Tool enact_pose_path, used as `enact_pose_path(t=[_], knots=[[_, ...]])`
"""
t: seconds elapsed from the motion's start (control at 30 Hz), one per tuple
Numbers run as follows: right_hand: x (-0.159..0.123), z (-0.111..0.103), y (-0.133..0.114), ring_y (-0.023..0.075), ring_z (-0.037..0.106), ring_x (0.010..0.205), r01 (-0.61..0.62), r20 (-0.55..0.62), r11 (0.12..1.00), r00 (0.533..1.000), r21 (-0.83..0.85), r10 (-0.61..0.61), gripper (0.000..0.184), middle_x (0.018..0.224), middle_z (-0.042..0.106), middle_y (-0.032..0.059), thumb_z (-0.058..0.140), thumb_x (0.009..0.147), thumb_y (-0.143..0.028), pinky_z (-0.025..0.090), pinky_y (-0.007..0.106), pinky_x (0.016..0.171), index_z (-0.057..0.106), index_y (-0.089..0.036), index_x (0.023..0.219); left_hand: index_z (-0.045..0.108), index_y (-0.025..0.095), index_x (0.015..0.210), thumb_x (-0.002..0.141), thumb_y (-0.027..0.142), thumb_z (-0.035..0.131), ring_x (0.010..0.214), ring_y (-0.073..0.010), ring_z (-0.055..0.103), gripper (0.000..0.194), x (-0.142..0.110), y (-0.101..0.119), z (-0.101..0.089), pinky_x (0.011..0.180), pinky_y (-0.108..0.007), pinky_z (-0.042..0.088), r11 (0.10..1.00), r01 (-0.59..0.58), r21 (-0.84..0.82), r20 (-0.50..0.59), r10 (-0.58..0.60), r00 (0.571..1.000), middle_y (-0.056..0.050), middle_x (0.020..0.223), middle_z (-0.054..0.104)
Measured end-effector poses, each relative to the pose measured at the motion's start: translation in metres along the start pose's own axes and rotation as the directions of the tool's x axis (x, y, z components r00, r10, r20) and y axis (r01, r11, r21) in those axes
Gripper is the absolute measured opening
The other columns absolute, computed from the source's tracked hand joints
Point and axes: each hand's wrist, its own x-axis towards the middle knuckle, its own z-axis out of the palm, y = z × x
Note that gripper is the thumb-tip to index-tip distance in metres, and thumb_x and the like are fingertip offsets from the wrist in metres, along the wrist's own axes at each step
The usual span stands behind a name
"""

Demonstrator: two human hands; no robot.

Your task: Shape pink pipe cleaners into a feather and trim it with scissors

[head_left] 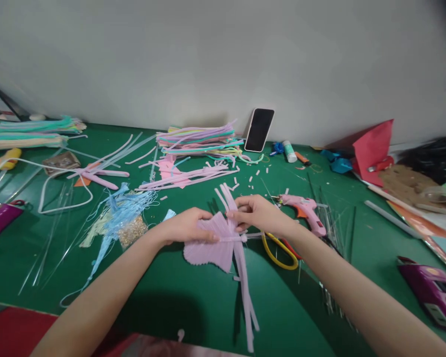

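Observation:
My left hand (186, 225) lies on a fan-shaped piece of pale purple pipe cleaners (210, 245) and presses it to the green table (178, 297), fingers curled over its upper edge. My right hand (258, 213) pinches the strands where the fan is tied, at its right side. Long purple pipe-cleaner ends (247, 297) trail from the tie toward me, and short ends (226, 193) stick up behind my fingers.
Yellow-handled scissors (280, 250) lie under my right wrist, a pink glue gun (305, 210) just beyond. A stack of coloured pipe cleaners (198, 139) and a phone (259, 130) stand at the wall. Blue strands (115, 213), thin wires (334, 223), purple boxes (431, 292) and red paper (373, 146) surround.

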Motion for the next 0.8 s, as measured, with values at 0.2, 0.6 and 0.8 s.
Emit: enact_pose_path(t=[0.2, 0.6, 0.8], knots=[[-0.013, 0.004, 0.0, 0.0083, 0.063, 0.058, 0.134, -0.353, 0.932, 0.936, 0.337, -0.007, 0.03, 0.066, 0.066, -0.0036, 0.082, 0.064, -0.041, 0.061, 0.023, 0.064, 0.068, -0.018, 0.078, 0.064, 0.017, 0.093, 0.071, 0.058, 0.071, 0.065, -0.0152, 0.061, 0.047, -0.003, -0.01, -0.021, 0.059, -0.025, 0.048, 0.829, -0.061, -0.556, -0.278, -0.116, 0.954, -0.002, 0.075, 0.064], [-0.022, 0.026, 0.021, 0.0105, 0.06, 0.065, 0.317, -0.533, 0.901, 0.838, 0.296, -0.119, 0.025, 0.077, 0.07, -0.0023, 0.077, 0.071, -0.04, 0.052, 0.023, 0.062, 0.071, -0.022, 0.088, 0.07, 0.016, 0.1, 0.063, 0.027, 0.085, 0.09, -0.0221, 0.069, 0.041, 0.011, 0.001, 0.029, 0.083, -0.036, 0.056, 0.608, -0.063, -0.791, -0.16, -0.106, 0.981, -0.007, 0.102, 0.074], [-0.023, 0.018, 0.022, 0.0106, 0.062, 0.067, 0.241, -0.399, 0.918, 0.911, 0.316, -0.102, 0.021, 0.081, 0.073, -0.0001, 0.079, 0.071, -0.037, 0.051, 0.022, 0.06, 0.074, -0.021, 0.085, 0.071, 0.017, 0.103, 0.064, 0.024, 0.084, 0.1, -0.0232, 0.067, 0.042, 0.01, 0.0, 0.03, 0.091, -0.035, 0.052, 0.646, -0.137, -0.751, -0.186, -0.008, 0.983, -0.007, 0.108, 0.073]])
